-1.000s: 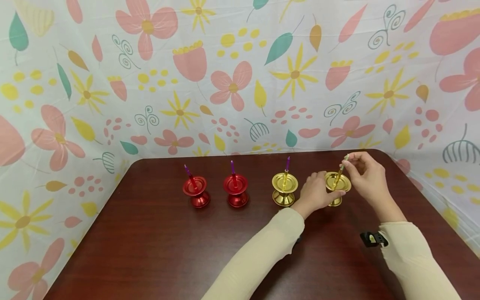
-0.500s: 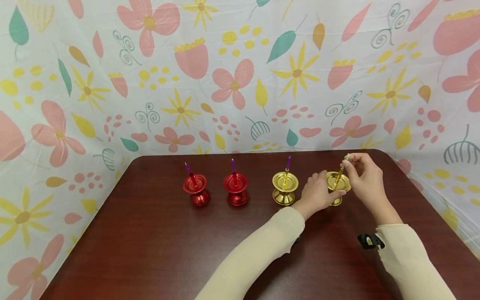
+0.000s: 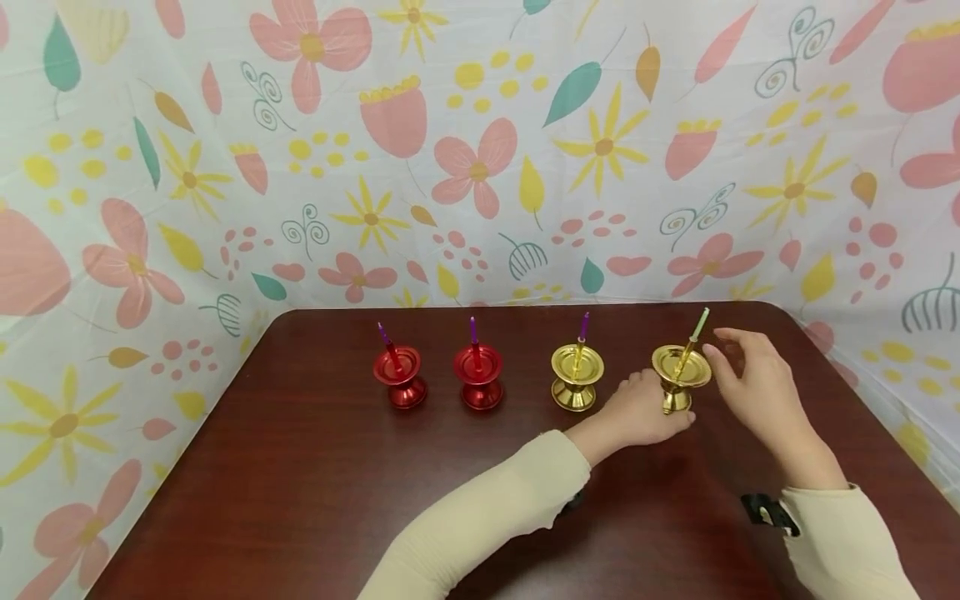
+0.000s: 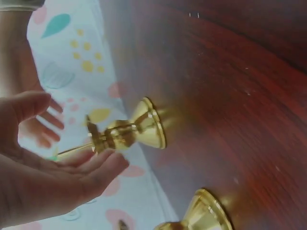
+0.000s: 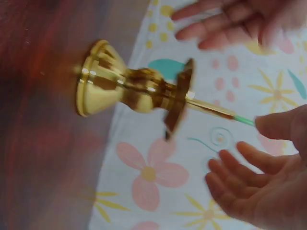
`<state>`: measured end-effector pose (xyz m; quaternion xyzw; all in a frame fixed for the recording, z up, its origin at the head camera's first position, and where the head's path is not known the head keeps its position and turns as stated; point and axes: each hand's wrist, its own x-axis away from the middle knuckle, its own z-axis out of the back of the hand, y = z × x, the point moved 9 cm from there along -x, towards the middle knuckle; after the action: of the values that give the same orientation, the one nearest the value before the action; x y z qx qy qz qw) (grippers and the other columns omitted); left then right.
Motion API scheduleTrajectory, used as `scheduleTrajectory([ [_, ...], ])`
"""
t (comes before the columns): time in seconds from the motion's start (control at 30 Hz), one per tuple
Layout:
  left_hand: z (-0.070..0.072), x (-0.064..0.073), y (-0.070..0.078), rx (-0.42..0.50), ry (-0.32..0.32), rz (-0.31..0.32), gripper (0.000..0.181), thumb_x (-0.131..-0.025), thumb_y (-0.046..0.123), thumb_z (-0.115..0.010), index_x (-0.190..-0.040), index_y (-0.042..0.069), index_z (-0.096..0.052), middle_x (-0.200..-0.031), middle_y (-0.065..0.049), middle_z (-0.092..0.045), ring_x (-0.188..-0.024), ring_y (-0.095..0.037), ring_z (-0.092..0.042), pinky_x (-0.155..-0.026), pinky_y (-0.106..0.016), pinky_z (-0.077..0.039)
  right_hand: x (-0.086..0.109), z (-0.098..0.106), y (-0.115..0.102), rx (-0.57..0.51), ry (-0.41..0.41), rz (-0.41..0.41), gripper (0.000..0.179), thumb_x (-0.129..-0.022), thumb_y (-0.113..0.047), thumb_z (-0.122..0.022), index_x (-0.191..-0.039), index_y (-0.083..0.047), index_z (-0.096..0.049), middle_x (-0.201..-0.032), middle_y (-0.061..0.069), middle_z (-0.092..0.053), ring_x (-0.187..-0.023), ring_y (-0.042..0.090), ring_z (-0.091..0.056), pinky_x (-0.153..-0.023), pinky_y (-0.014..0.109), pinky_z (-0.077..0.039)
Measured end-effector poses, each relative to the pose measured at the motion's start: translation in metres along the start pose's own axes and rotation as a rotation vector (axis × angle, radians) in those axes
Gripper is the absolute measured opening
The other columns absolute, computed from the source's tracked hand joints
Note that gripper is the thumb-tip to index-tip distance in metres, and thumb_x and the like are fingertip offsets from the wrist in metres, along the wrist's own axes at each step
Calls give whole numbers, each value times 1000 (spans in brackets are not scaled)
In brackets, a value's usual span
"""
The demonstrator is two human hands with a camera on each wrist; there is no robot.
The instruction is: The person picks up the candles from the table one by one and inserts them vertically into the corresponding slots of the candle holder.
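A gold candle holder (image 3: 679, 367) with a slim green candle (image 3: 701, 323) upright in its socket is the rightmost of the row. My left hand (image 3: 637, 410) is at its left, low by the stem and foot. In the right wrist view that left hand (image 5: 230, 21) shows extended fingers apart from the holder (image 5: 144, 91). To the right of the candle is my right hand (image 3: 763, 392), thumb and fingers parted, with nothing held. The right thumb (image 5: 278, 125) overlaps the candle's tip in the right wrist view; whether it touches cannot be told.
Left of my hands stands another gold candle holder (image 3: 576, 375) with a purple candle (image 3: 585, 327). Further left are two red candle holders (image 3: 400, 375) bearing purple candles. The dark wooden table (image 3: 315, 483) ends at a flowered cloth backdrop (image 3: 480, 167).
My right hand has let go of the green candle and drawn off to the right. My left hand has slid lower from the gold holder's dish. The view has shifted slightly.
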<state>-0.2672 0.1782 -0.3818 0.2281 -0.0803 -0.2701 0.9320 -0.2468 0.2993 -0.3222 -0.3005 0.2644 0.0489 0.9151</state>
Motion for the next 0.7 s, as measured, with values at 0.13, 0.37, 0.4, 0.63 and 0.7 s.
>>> scheduleTrajectory([
  [0.13,4,21,0,30,-112,-44,66,-91,49,-59,-140,7,-44,-134,1,-51,-124,-12,-49,-96,-21,-42,7,17,-1,67,-9,-68,34,-98,-16,-52,-120,10,-56,-113,34,-53,-91,46,-53,-70,58,-39],
  [0.37,29,56,-9,160,-119,-110,59,-92,44,-60,-139,10,-44,-125,2,-57,-116,-6,-53,-93,-18,-42,13,38,-18,120,10,-125,34,-98,-22,-51,-117,5,-61,-111,31,-59,-72,40,-54,-61,48,-36],
  [0.4,34,61,-12,179,-105,-119,57,-93,43,-61,-137,11,-46,-121,2,-59,-113,-6,-55,-91,-17,-43,14,40,-22,120,11,-121,34,-98,-22,-51,-117,5,-61,-109,30,-60,-67,37,-53,-61,46,-36],
  [0.63,82,96,-36,179,107,-192,49,-94,35,-61,-133,7,-50,-121,-5,-62,-114,-12,-56,-96,-22,-43,22,44,-40,99,56,-73,31,-98,-20,-53,-116,2,-63,-99,25,-62,-51,20,-41,-59,41,-32],
  [0.7,99,106,-41,156,192,-206,48,-93,32,-63,-133,7,-51,-121,-5,-61,-113,-15,-56,-97,-24,-44,24,45,-47,80,97,-55,29,-97,-18,-54,-115,2,-64,-106,25,-63,-59,26,-46,-64,44,-33],
])
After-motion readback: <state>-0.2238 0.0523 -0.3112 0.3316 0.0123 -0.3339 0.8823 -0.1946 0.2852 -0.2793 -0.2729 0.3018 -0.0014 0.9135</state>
